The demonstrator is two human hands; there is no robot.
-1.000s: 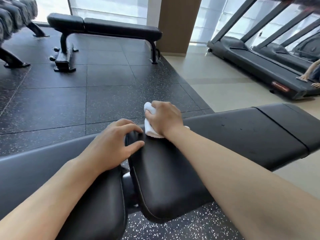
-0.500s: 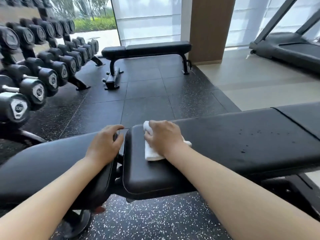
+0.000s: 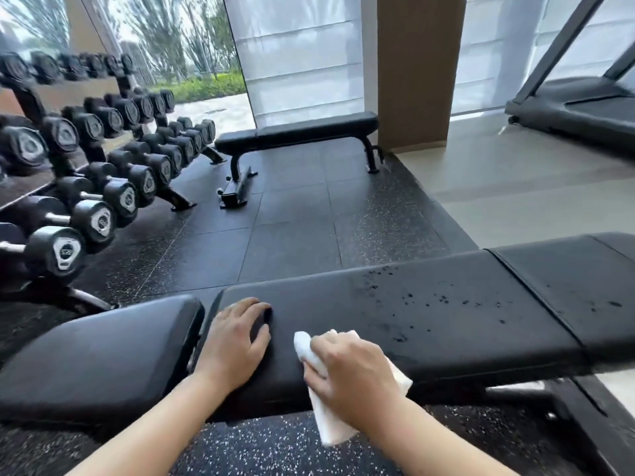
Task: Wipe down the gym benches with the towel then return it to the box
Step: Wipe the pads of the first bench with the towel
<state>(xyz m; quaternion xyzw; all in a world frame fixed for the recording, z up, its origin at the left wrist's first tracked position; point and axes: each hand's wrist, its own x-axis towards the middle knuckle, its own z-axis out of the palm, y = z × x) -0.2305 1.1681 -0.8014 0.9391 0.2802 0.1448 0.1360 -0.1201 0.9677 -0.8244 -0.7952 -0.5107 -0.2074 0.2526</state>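
Observation:
A black padded gym bench runs across the front of the view, with dark wet spots on its middle pad. My right hand grips a white towel and presses it on the pad's near edge; the towel's loose end hangs over that edge. My left hand rests flat on the same pad near its left end, fingers spread, beside the gap to the seat pad. A second black bench stands farther back by the window. No box is in view.
A dumbbell rack with several black dumbbells lines the left side before a mirror. A brown pillar stands behind the far bench. A treadmill sits at the right on the pale floor. Speckled rubber tiles lie between the benches.
My right hand has drawn the towel from the pad's far side to its near edge, where it now hangs over. My left hand moved from the gap onto the pad. The view tilted up.

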